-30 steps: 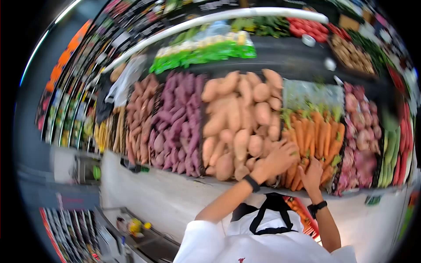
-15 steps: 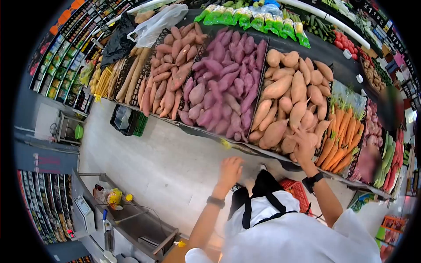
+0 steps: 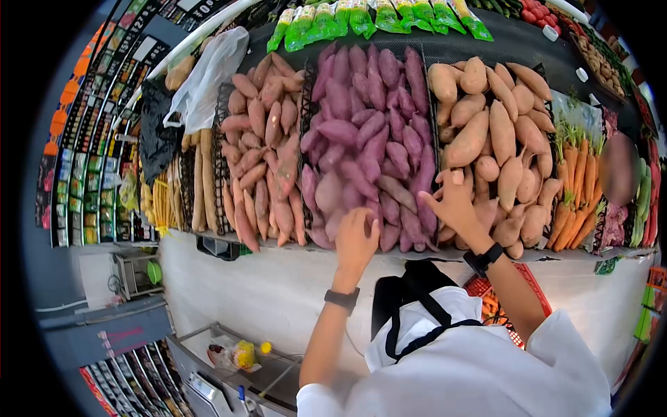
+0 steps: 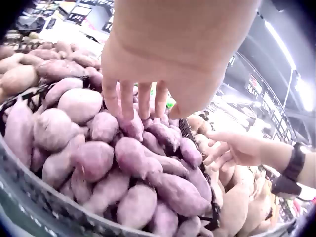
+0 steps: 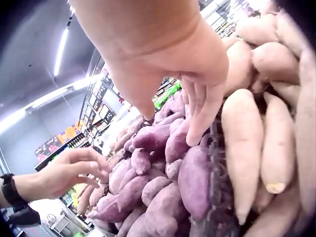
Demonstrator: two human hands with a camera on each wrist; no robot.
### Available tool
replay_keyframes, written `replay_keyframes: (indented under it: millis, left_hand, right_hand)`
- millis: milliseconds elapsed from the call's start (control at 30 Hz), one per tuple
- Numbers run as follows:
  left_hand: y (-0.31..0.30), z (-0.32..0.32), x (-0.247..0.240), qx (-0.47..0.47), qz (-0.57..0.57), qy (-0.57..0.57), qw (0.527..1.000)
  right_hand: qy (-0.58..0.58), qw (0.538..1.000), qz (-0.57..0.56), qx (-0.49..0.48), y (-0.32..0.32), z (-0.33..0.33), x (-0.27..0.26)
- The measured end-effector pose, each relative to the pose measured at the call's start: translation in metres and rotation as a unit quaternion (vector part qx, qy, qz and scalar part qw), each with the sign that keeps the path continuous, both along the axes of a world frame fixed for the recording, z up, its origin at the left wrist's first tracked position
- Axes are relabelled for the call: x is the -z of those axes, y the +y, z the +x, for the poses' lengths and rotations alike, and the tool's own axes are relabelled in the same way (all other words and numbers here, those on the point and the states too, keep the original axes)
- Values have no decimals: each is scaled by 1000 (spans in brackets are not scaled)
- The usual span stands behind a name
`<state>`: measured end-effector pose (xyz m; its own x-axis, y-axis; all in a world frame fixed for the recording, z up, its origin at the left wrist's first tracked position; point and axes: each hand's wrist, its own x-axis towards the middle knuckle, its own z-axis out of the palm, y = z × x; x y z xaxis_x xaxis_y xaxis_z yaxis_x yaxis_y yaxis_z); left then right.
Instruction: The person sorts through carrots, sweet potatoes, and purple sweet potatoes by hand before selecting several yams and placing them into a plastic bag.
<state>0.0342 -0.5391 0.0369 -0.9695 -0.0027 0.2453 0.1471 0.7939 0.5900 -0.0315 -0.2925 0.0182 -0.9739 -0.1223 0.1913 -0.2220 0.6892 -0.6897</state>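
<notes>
My left hand (image 3: 358,240) hangs over the front of the purple sweet potatoes (image 3: 354,132), its fingers pointing down and loosely bent. In the left wrist view those fingers (image 4: 126,101) overlap the purple pile and hold nothing. My right hand (image 3: 456,208) hovers near the black mesh divider (image 5: 217,163) between the purple sweet potatoes and the tan sweet potatoes (image 3: 508,139). Its thumb is spread away from its extended fingers (image 5: 200,113), with nothing between them. Part of the purple pile is hidden behind each hand.
Reddish sweet potatoes (image 3: 267,118) lie left of the purple ones. Carrots (image 3: 580,167) are beyond the tan ones on the right. Bagged corn (image 3: 316,28) lines the back ledge. A plastic bag (image 3: 212,80) drapes at left. A red basket (image 3: 531,288) stands by the person's legs.
Both hands have gone from the carrots leftward. The right passed over the tan sweet potatoes; the left swung over the aisle, then up to the purple pile. The head view has shifted too.
</notes>
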Motion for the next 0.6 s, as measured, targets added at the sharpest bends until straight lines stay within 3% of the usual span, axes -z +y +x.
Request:
replay_keyframes:
  millis: [33, 100, 133, 233, 300, 333, 367, 500, 567, 600]
  left_hand:
    - [-4, -12, -7, 0, -7, 2, 1000]
    - [-7, -41, -12, -5, 7, -7, 1000]
    - [-8, -58, -12, -5, -2, 17, 1000]
    - [-6, -112, -5, 30, -41, 35, 998]
    - [3, -140, -6, 23, -186, -70, 980]
    - [3, -150, 6, 42, -245, -69, 966]
    - [1, -154, 15, 67, -241, -71, 966]
    - [5, -178, 17, 105, -254, -162, 948]
    - [4, -182, 16, 102, -208, -202, 951]
    - [1, -179, 15, 105, -208, -207, 950]
  right_hand:
    - [-8, 1000, 0, 7, -14, -5, -7]
    - [-59, 984, 168, 16, -32, -15, -21]
    - [-112, 986, 125, 21, -38, -21, -10]
    - [-141, 976, 155, 62, -51, -29, 4]
    - [-150, 973, 153, 87, -52, -33, 4]
    - [-158, 972, 147, 97, -53, -31, 4]
    - [-169, 967, 150, 120, -56, -23, 2]
    - [-145, 955, 217, 140, -57, -24, -9]
    - [-17, 944, 296, 146, -56, -32, -15]
    - [-23, 944, 296, 146, -55, -33, -16]
